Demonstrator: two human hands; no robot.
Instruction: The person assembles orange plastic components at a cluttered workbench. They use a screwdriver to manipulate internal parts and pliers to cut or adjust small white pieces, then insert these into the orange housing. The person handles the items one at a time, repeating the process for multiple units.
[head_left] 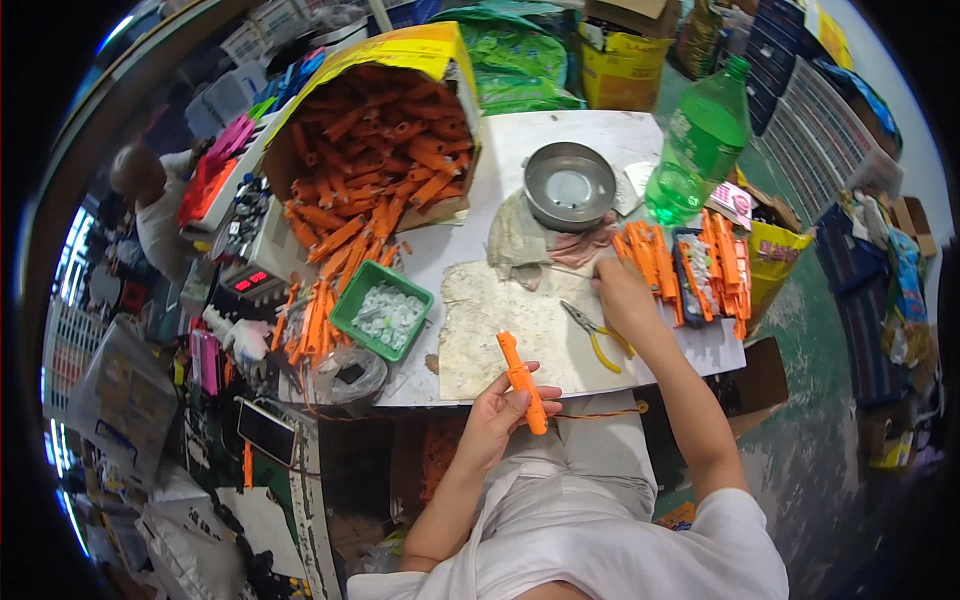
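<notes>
My left hand [490,420] is closed around a long, narrow orange plastic part [522,383], held tilted above the table's front edge with a small pale piece at its upper end. My right hand [625,298] reaches over the table, its fingers curled beside a crumpled cloth [580,247] and the near row of orange parts [648,258]. Whatever its fingertips may hold is hidden. Just below that hand lie yellow-handled pliers [597,337], on a stained pale board [475,310].
A large box [425,48] spills orange parts at the back left. In front stands a green basket [345,318] of small translucent pieces. Toward the back are a metal bowl [570,185] and a green bottle [700,140]. A person [160,210] is off to the left.
</notes>
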